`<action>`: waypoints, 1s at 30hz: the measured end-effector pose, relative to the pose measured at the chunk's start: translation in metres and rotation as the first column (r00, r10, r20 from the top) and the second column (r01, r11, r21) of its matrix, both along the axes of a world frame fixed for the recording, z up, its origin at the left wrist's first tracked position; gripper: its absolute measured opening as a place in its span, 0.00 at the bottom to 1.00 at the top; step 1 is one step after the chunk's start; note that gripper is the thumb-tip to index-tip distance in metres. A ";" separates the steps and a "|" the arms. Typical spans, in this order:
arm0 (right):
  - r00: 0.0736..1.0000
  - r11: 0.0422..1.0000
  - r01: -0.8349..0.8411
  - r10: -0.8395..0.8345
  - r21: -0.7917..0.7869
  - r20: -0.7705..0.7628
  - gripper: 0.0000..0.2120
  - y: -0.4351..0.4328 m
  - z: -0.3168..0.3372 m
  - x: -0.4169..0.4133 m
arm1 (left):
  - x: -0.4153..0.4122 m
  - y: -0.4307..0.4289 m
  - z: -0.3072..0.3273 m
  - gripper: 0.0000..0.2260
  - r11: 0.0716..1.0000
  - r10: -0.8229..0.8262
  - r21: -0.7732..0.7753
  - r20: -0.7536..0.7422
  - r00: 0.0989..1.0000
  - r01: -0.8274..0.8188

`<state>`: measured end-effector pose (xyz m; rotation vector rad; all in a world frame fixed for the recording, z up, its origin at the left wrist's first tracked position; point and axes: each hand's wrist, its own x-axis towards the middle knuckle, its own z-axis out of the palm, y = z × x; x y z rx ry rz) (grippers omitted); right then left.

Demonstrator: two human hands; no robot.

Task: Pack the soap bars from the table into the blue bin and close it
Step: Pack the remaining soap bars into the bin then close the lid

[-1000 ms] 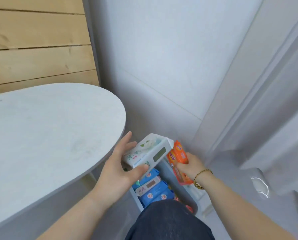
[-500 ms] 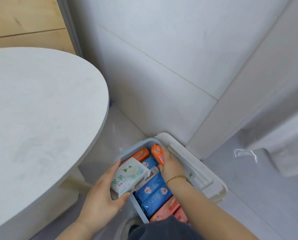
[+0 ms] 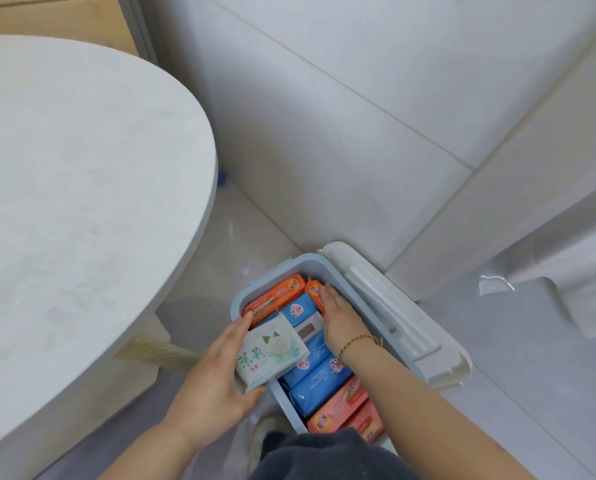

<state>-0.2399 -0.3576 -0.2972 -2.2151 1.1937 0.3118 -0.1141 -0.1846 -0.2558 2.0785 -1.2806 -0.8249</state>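
Observation:
The blue bin (image 3: 338, 282) stands on the floor by the wall corner, holding several wrapped soap bars: orange ones (image 3: 276, 297) at the far end, blue ones (image 3: 319, 381) in the middle, pink-orange ones (image 3: 341, 408) nearest me. My left hand (image 3: 217, 379) grips a white-green soap pack (image 3: 272, 351) over the bin's left rim. My right hand (image 3: 341, 320) is inside the bin, fingers pressed on an orange soap bar (image 3: 314, 292) standing on edge against the right wall. The white lid (image 3: 404, 327) hangs open off the bin's right side.
A round white table (image 3: 82, 202) fills the left, its top bare where visible. White tiled walls meet in a corner right behind the bin. A white cloth (image 3: 549, 282) hangs at the right. My knee in dark fabric (image 3: 324, 459) is at the bottom edge.
Both hands came down from table height to the bin. The right hand pushed the orange bar down along the bin's right wall; the left lowered the white-green pack to the left rim.

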 end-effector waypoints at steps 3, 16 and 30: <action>0.994 0.993 -0.007 0.019 -0.115 0.104 0.26 0.012 0.013 0.003 | 0.000 -0.002 -0.002 0.40 0.998 -0.034 0.056 0.067 0.997 0.030; 0.783 0.759 -0.548 0.613 0.351 -0.102 0.23 0.021 0.084 0.062 | 0.002 0.010 0.009 0.44 0.939 -0.248 -0.104 0.460 0.853 0.329; 0.891 0.922 0.368 -0.312 -0.122 0.329 0.23 0.027 0.074 -0.073 | -0.028 -0.005 -0.013 0.47 0.904 -0.381 0.349 0.394 0.836 0.248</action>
